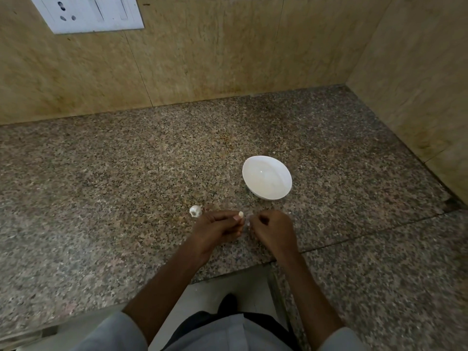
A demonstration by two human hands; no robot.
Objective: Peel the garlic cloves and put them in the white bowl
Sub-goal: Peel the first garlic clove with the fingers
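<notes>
I'm pinching a clove (240, 214) in my left grip (217, 228) near the bowl (268, 196), my right grip (272, 228) curling beside it, contents I cannot tell.

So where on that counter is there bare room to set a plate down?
The counter is bare left of the bulb, back to the back wall, and between bowl and side wall. Crowded spot: the front middle, where the left hand pinching a clove, the right hand, bulb and bowl sit close.

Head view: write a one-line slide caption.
Left hand pinches a garlic clove, right hand curled beside it, white bowl just beyond.
</notes>
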